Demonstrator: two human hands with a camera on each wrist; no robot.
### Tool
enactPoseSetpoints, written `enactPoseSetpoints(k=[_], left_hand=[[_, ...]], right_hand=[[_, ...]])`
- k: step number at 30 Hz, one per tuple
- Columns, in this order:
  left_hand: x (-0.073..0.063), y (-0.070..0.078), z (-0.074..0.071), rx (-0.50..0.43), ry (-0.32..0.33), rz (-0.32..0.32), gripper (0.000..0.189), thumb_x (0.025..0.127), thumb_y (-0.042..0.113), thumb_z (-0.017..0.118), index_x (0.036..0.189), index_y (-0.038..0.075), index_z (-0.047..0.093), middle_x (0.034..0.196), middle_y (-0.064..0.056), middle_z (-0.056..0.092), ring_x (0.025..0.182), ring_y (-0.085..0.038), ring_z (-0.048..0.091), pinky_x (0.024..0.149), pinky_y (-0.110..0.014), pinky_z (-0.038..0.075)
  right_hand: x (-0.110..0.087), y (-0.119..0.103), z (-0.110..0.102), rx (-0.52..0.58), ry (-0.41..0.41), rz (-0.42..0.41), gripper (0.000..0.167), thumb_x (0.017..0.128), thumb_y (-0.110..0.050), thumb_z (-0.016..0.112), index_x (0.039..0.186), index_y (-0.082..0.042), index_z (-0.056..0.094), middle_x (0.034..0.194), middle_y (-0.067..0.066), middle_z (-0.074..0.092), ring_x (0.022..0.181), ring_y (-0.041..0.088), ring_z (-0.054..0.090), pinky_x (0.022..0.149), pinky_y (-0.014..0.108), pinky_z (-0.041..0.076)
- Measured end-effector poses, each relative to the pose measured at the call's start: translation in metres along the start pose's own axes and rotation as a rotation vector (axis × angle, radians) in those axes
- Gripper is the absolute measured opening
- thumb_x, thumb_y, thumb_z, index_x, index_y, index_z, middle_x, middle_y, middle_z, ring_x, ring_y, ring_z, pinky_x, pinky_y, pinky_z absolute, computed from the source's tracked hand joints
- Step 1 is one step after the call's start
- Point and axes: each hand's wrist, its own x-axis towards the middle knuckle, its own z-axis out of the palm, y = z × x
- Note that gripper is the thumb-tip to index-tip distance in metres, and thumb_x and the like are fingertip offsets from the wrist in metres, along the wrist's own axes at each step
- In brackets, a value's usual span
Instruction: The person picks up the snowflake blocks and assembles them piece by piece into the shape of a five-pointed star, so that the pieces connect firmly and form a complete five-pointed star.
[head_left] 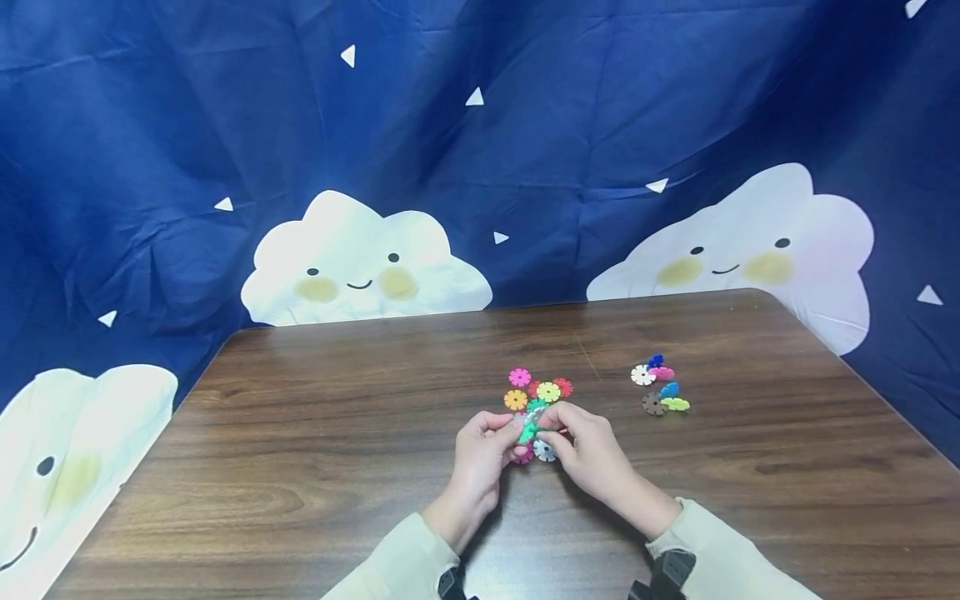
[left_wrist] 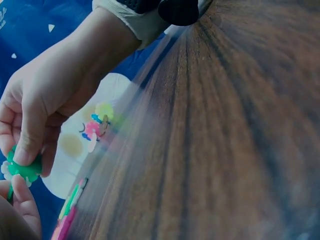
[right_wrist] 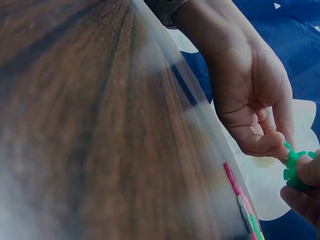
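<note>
Both hands meet over a cluster of notched plastic snowflake discs. My left hand (head_left: 478,458) pinches a green snowflake disc (head_left: 527,433) between thumb and fingers. From the other side, my right hand (head_left: 596,450) has its thumb and fingertips on green notched plastic too; in the left wrist view its thumb lies flat on a green disc (left_wrist: 31,170), with a whitish disc (left_wrist: 6,170) showing behind. Green teeth (right_wrist: 289,174) stick out between the fingertips in the right wrist view. Fingers hide much of the join.
On the table around the hands lie pink (head_left: 520,377), orange (head_left: 515,400), yellow (head_left: 548,391) and white discs (head_left: 545,451), among others. Farther right are two joined groups, one with a white disc (head_left: 642,375), one with a brown disc (head_left: 654,404). A blue curtain (head_left: 540,150) hangs behind.
</note>
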Motion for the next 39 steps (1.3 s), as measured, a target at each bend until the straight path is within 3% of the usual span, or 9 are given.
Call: enactPoseSetpoints(k=[5,10,18,23,28,35,39], left_hand=[[-0.003,-0.001,0.002,-0.012,0.015,0.025,0.018,0.082,-0.007,0.060,0.073,0.007,0.053,0.068,-0.001,0.062,0.047,-0.004,0.053,0.048,-0.016,0.049],[-0.006,0.000,0.005,0.009,0.031,0.032,0.019,0.081,-0.008,0.061,0.072,0.006,0.052,0.069,-0.002,0.062,0.047,-0.004,0.052,0.047,-0.016,0.048],[-0.004,0.002,0.003,0.061,-0.005,0.043,0.012,0.081,-0.008,0.060,0.081,0.002,0.053,0.064,0.000,0.058,0.049,-0.005,0.054,0.050,-0.018,0.050],[-0.001,0.003,-0.002,0.102,-0.084,0.000,0.012,0.081,-0.007,0.060,0.092,-0.005,0.056,0.068,-0.001,0.063,0.055,-0.007,0.058,0.057,-0.019,0.053],[0.002,0.005,-0.009,0.170,-0.194,-0.020,0.027,0.080,-0.006,0.061,0.105,-0.013,0.054,0.075,-0.002,0.067,0.064,-0.008,0.062,0.066,-0.024,0.055],[0.006,0.010,-0.016,0.369,-0.203,0.007,0.031,0.076,-0.008,0.064,0.105,-0.012,0.057,0.093,-0.019,0.066,0.069,-0.009,0.063,0.066,-0.025,0.055],[0.006,0.012,-0.018,0.488,-0.244,0.032,0.030,0.073,-0.010,0.064,0.102,-0.011,0.058,0.096,-0.021,0.064,0.075,-0.013,0.064,0.066,-0.023,0.054]], right_hand=[[0.002,0.000,0.001,0.001,0.000,-0.064,0.023,0.069,0.004,0.074,0.077,-0.011,0.059,0.072,-0.005,0.061,0.067,0.001,0.053,0.058,0.019,0.049],[0.004,-0.001,-0.001,-0.007,-0.018,-0.072,0.024,0.069,0.005,0.074,0.077,-0.012,0.060,0.074,-0.005,0.063,0.067,0.002,0.054,0.059,0.020,0.049],[0.005,-0.001,-0.003,-0.009,-0.033,-0.039,0.023,0.070,0.003,0.075,0.081,-0.012,0.060,0.076,-0.007,0.062,0.068,0.002,0.055,0.060,0.022,0.050],[0.006,0.001,-0.011,-0.036,-0.108,0.080,0.018,0.074,-0.003,0.074,0.081,-0.015,0.063,0.077,-0.009,0.064,0.068,0.002,0.054,0.061,0.024,0.049],[0.004,0.009,-0.024,-0.076,-0.148,0.157,0.015,0.075,-0.008,0.075,0.081,-0.017,0.064,0.077,-0.010,0.067,0.073,0.004,0.058,0.066,0.028,0.051],[-0.003,0.029,-0.052,-0.150,-0.192,0.161,0.019,0.072,-0.007,0.076,0.080,-0.018,0.063,0.076,-0.010,0.066,0.073,0.004,0.058,0.067,0.030,0.051],[-0.010,0.043,-0.073,-0.211,-0.202,0.153,0.023,0.069,-0.006,0.078,0.076,-0.019,0.061,0.074,-0.011,0.064,0.071,0.002,0.056,0.065,0.029,0.050]])
